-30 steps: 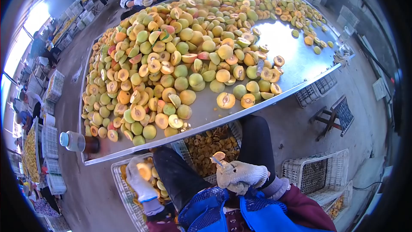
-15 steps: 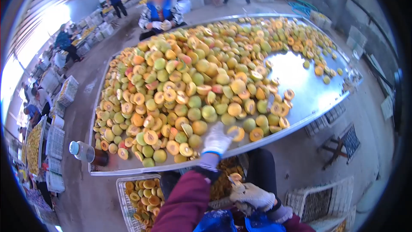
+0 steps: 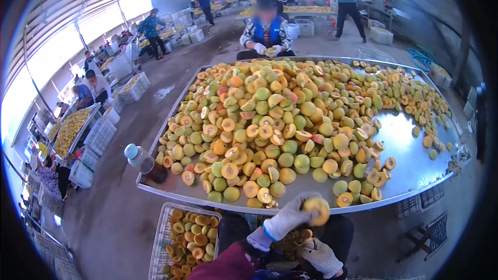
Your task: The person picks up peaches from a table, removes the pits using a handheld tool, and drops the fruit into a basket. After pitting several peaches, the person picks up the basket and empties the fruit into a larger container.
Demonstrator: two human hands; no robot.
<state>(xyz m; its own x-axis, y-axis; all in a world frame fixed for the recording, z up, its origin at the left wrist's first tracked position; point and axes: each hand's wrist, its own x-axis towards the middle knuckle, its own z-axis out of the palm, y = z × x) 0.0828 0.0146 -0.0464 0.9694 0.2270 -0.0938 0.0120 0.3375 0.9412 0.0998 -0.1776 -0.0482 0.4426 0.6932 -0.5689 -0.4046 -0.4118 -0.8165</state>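
Note:
My left hand (image 3: 291, 220), in a white glove, is closed around an apricot half (image 3: 317, 211) and lifts it just over the near edge of the metal table (image 3: 415, 185). Lower down, close to my lap, my right hand (image 3: 320, 257) wears a dirty pale glove with its fingers curled; what lies in them is too unclear to name. Beside and beneath the hands, partly hidden, is a container of apricot pieces (image 3: 290, 242) between my knees. A large heap of apricots (image 3: 270, 124), whole and halved, covers much of the table.
A white crate (image 3: 165, 228) of apricot halves stands at my left. On the table's left corner leans a bottle (image 3: 139, 158) with dark liquid. A co-worker (image 3: 266, 31) sits across the table holding fruit. A folding stool (image 3: 433, 236) stands at right; other people work behind.
My left hand has come back from the heap toward my lap and now holds an apricot half. My right hand stays low. The camera view has tilted up and turned left.

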